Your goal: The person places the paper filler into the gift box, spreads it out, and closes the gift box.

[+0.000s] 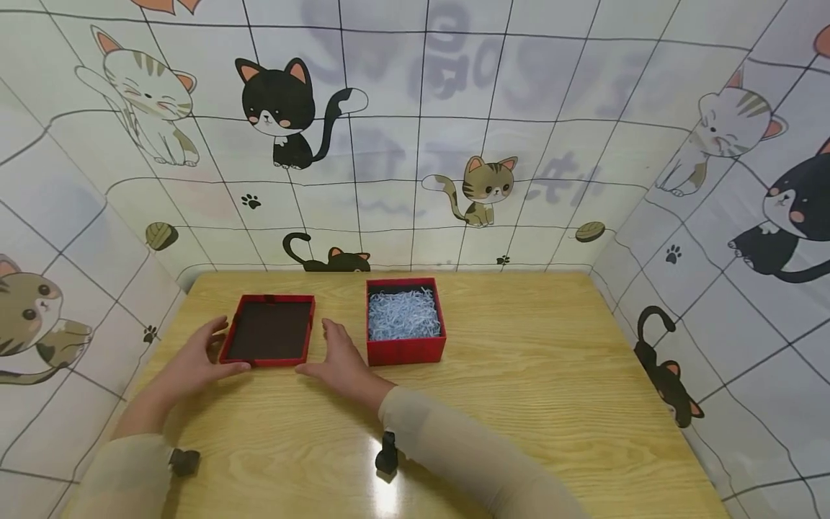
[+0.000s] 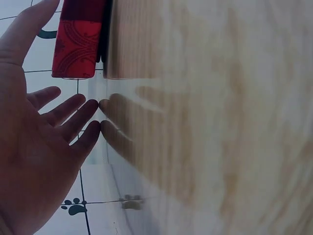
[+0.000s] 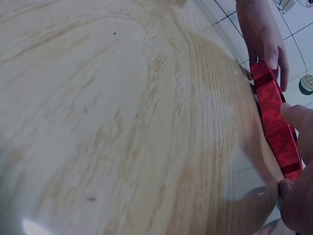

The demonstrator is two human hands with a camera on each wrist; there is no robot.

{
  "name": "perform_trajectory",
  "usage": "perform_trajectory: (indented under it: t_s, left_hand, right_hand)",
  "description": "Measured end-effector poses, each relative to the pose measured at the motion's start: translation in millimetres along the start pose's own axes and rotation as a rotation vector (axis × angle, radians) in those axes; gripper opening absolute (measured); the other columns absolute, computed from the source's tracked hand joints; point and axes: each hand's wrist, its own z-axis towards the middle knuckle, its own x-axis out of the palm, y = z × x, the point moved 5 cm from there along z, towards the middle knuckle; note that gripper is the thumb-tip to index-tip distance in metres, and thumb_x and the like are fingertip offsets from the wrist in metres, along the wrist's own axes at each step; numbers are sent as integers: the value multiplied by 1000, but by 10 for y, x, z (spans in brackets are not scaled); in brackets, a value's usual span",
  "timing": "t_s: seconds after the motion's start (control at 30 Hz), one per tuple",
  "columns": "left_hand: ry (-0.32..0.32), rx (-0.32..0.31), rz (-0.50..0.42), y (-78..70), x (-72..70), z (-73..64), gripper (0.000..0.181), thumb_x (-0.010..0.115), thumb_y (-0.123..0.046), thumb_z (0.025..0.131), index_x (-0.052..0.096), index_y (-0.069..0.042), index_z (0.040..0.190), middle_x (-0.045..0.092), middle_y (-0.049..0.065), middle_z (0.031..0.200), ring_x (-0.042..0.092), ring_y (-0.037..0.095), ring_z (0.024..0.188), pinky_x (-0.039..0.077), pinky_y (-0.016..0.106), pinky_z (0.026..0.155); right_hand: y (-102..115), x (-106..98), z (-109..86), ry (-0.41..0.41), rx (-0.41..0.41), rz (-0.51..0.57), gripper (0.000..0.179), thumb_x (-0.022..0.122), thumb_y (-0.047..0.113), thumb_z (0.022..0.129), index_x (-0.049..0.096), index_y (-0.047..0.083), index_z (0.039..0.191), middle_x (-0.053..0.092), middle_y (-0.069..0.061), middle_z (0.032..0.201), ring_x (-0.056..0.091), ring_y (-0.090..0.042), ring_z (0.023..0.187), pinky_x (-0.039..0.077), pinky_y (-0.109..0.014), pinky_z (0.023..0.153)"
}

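A shallow red lid (image 1: 269,330), its dark inside facing up, lies on the left part of the table. At its left side is my left hand (image 1: 188,364), thumb along the front corner; in the left wrist view the left hand (image 2: 49,132) has its fingers apart beside the patterned red lid edge (image 2: 77,49). My right hand (image 1: 344,366) stands at the lid's right side, fingers extended and thumb near the front right corner. In the right wrist view both hands flank the red lid (image 3: 275,117); whether they touch it firmly is unclear.
A square red box (image 1: 405,352) filled with pale blue shredded paper (image 1: 403,315) stands just right of my right hand. The wooden table (image 1: 519,375) meets a cat-print tiled backdrop (image 1: 389,144) behind and at both sides.
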Motion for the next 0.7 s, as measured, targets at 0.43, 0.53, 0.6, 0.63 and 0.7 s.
perform_trajectory:
  t_s: [0.43,0.53,0.6,0.63,0.7]
  left_hand:
    - [-8,5,64,21,4,-20,115,94,-39,92,24,0,174,50,35,157,43,58,147,37,78,116]
    - [-9,19,58,2,7,-9,113,94,-38,92,27,0,173,51,34,157,44,58,146,38,77,116]
    - [-13,27,49,-12,9,-1,112,94,-38,92,27,-1,174,51,34,157,45,58,147,39,76,115]
    - [-17,27,43,-19,12,2,112,94,-39,92,28,-2,174,52,33,157,46,57,147,39,75,115]
    - [-19,27,40,-25,17,6,111,94,-39,92,28,-2,173,52,33,157,46,57,147,39,75,115]
  right_hand:
    - [37,223,99,-40,-7,-59,100,93,30,92,36,12,172,46,0,170,44,-18,156,40,-33,126]
    - [30,202,107,-76,5,-41,89,91,25,95,43,11,169,51,-1,167,47,-19,154,42,-34,125]
    - [27,176,115,-95,7,-9,84,89,20,96,46,11,168,52,-2,166,48,-19,154,42,-35,125]
    - [23,167,121,-99,13,16,84,89,19,97,46,11,168,53,-1,166,48,-19,154,41,-35,125]
    - [20,156,126,-108,18,55,84,90,16,96,48,11,168,53,0,167,48,-17,154,42,-34,125]
